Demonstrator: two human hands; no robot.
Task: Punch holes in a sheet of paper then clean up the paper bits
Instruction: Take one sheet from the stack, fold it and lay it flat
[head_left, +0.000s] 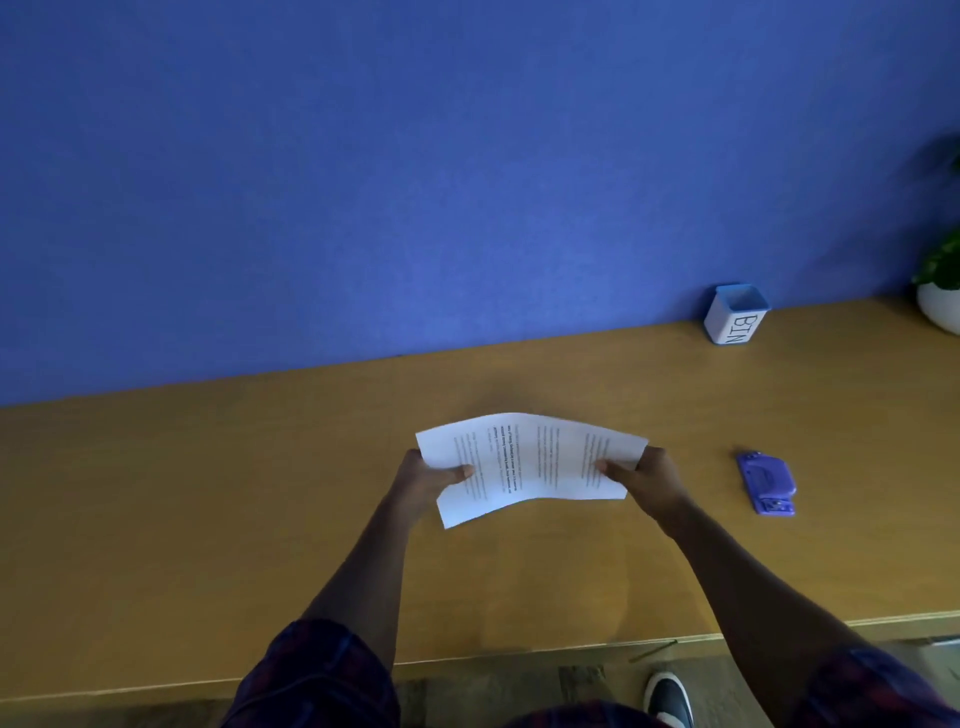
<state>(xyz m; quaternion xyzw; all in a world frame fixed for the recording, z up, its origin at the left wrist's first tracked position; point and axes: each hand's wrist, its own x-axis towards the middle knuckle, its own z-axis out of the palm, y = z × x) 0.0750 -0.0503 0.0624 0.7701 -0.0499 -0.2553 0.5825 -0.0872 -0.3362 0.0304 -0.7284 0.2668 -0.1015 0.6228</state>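
Note:
A white printed sheet of paper (530, 465) is held above the middle of the wooden table, bowed upward in its middle. My left hand (426, 478) grips its left edge, thumb on top. My right hand (647, 475) grips its right edge the same way. A purple hole punch (768, 483) lies flat on the table to the right of my right hand, apart from it. A small white container with a blue rim, marked BIN (736, 314), stands at the back right against the wall.
The wooden table (208, 519) runs along a blue wall (415, 182). A potted plant in a white pot (943, 301) sits at the far right edge. The table's front edge is near my body, and a shoe (669, 696) shows on the floor below.

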